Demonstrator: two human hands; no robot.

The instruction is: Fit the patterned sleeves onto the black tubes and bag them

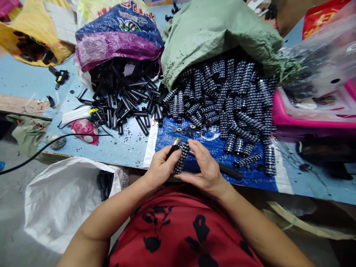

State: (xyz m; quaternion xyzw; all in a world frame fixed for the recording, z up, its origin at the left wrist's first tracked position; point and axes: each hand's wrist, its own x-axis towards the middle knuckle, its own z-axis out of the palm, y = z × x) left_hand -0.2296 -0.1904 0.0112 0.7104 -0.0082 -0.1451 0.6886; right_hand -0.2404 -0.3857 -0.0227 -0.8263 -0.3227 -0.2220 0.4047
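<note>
My left hand (162, 167) is closed, thumb pressed over a short black cylinder printed with rows of white characters (183, 159). A dark piece with a brassy metal tip (177, 141) sticks up beside that thumb; its lower part is hidden by the fingers. My right hand (207, 167) curves around the cylinder's other side, index fingertip at its upper end and thumb at its lower end. Behind the right hand, a dark rod with a black handle (230, 172) lies over the blue sheet. Small round discs (179, 129) lie just beyond the hands.
A green woven sack (219, 29) spills many printed cylinders (244, 100). Left of it, plain black tubes (125, 100) spill from a purple-blue bag (119, 44). A pink tray (300, 120) stands right. A white sack (63, 204) hangs open below the table edge; a black cable (55, 142) crosses left.
</note>
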